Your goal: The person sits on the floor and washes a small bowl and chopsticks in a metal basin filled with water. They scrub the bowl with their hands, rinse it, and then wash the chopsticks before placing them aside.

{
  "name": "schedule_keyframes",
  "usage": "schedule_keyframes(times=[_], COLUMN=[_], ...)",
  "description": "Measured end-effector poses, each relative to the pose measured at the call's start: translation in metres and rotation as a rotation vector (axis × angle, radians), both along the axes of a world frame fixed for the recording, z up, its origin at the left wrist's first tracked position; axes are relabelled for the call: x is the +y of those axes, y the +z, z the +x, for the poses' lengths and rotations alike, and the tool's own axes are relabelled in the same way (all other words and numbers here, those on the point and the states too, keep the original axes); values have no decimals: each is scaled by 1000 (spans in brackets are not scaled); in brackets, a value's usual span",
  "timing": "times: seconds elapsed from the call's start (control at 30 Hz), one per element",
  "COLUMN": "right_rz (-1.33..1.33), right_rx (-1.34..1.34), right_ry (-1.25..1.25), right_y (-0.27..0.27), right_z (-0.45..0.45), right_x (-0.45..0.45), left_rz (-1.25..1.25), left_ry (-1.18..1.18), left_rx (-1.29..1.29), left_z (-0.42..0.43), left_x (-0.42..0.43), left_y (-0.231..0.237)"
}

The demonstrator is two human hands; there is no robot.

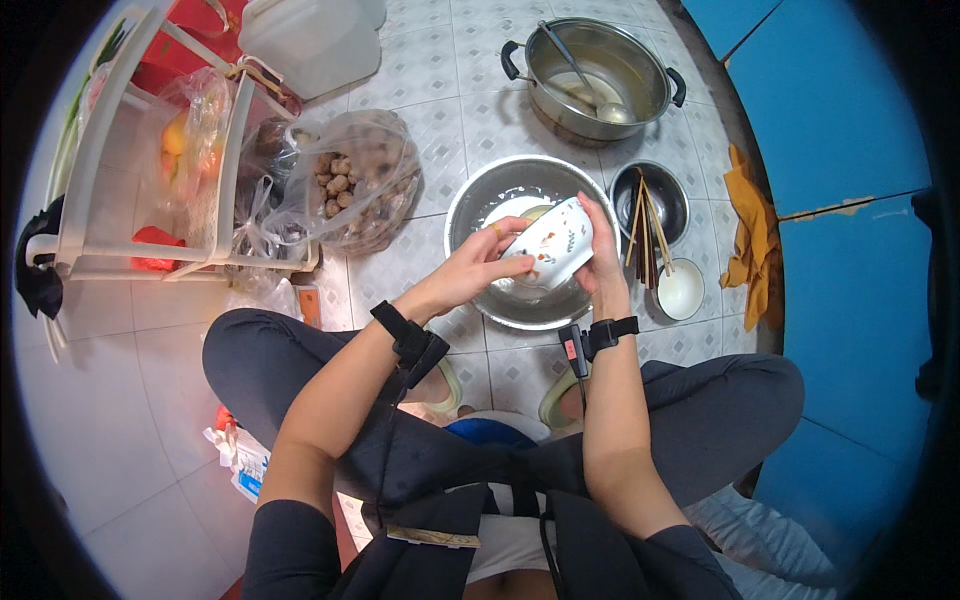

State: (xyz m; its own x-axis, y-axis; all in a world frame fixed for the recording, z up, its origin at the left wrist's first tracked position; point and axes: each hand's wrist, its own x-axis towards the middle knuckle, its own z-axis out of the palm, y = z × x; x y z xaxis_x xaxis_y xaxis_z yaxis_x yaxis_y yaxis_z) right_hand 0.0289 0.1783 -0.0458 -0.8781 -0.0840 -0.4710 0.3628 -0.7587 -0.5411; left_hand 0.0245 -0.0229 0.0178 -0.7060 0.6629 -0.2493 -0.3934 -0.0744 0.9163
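Between both hands I hold a white bowl (pixel 553 244) with a small coloured pattern, tilted on its side. My left hand (pixel 491 259) grips its left side, the thumb on the patterned outside and the fingers towards the rim. On the right, my right hand (pixel 601 251) clasps the bowl's edge and base. Beneath it stands a wide stainless steel basin (pixel 466 196) on the floor, with liquid in it. Something pale lies inside the basin, partly hidden by the bowl and my hands.
Past the basin stands a two-handled steel pot (pixel 559 112) with a ladle (pixel 570 56). To the right are a steel bowl (pixel 667 191) with chopsticks (pixel 641 225), a small white bowl (pixel 681 289) and an orange cloth (pixel 744 232). Leftward, a bag of brown balls (pixel 375 180) lies beside a plastic rack (pixel 225 172).
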Motion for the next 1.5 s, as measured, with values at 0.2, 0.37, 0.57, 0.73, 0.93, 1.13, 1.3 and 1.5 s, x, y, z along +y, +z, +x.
schedule_keyframes(times=[0.2, 0.37, 0.57, 0.73, 0.93, 1.13, 1.3, 1.5], right_rz=[844, 1807, 1475, -171, -328, -75, 304, 81], right_rx=[371, 922, 759, -33, 59, 82, 267, 91], right_ry=[94, -46, -68, -22, -138, -117, 26, -9], right_y=[22, 43, 34, 6, -8, 11, 26, 25], right_z=[-8, -3, -7, -5, 2, -2, -5, -3], right_x=[-21, -58, -52, -23, -33, -8, -8, -16], left_rz=[-157, -153, -129, 55, 119, 1, -22, 312], left_ry=[90, 198, 158, 98, 70, -12, 17, 70], left_rx=[19, 66, 89, 32, 16, 3, -8, -359], left_z=[-5, -2, 0, 0, -5, -8, -11, -12], left_x=[-2, 1, -1, -5, -7, -11, -11, -13], left_y=[2, -5, 3, 10, 6, 10, 16, 24])
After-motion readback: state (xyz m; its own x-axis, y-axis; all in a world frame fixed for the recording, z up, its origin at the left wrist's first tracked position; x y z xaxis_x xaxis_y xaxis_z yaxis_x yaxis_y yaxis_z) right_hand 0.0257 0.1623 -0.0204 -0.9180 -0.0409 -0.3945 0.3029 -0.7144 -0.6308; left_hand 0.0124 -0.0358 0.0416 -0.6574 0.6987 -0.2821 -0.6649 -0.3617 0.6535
